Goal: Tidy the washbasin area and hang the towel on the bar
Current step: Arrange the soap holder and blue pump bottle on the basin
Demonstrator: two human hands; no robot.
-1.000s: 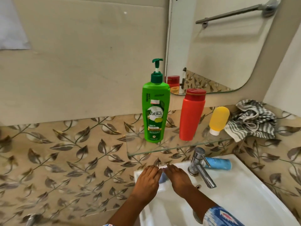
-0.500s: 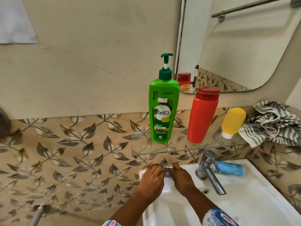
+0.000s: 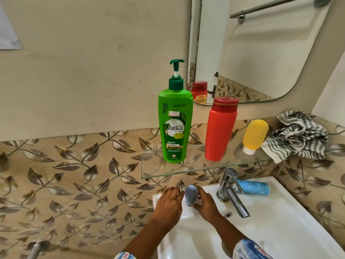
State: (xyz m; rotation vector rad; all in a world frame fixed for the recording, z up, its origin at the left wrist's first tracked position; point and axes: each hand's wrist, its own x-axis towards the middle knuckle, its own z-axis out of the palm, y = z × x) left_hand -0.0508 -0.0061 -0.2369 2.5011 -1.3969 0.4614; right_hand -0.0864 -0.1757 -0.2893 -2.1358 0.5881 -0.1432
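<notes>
The right hand (image 3: 204,202) is pinching a small grey-blue bottle (image 3: 191,196) upright on the back rim of the white washbasin (image 3: 280,221), its fingers curled round the bottle's right side and its thumb reaching under the base. The left hand (image 3: 169,204) is lying palm down just beside it, fingers loosely together and slightly bent, their tips touching the bottle's left side without closing round it; whether the palm is resting on the rim cannot be told. Both forearms are coming up from the lower edge, each ending in a patterned blue and white sleeve (image 3: 250,249). To the right of the hands a chrome tap (image 3: 231,191) is standing on the basin, and behind it a light blue tube (image 3: 253,187) is lying on its side along the back rim. Above the hands a glass shelf (image 3: 153,169) is carrying a tall green pump bottle (image 3: 175,124), a red bottle (image 3: 220,131) and a small yellow bottle (image 3: 254,135) standing cap down. The striped grey and white towel (image 3: 296,137) is sitting crumpled at the shelf's right end, one corner hanging over the edge. Higher up, a mirror (image 3: 261,53) is reflecting a metal bar (image 3: 268,6), with the towel well apart from it. A leaf-patterned tiled wall (image 3: 74,174) is running behind the basin.
</notes>
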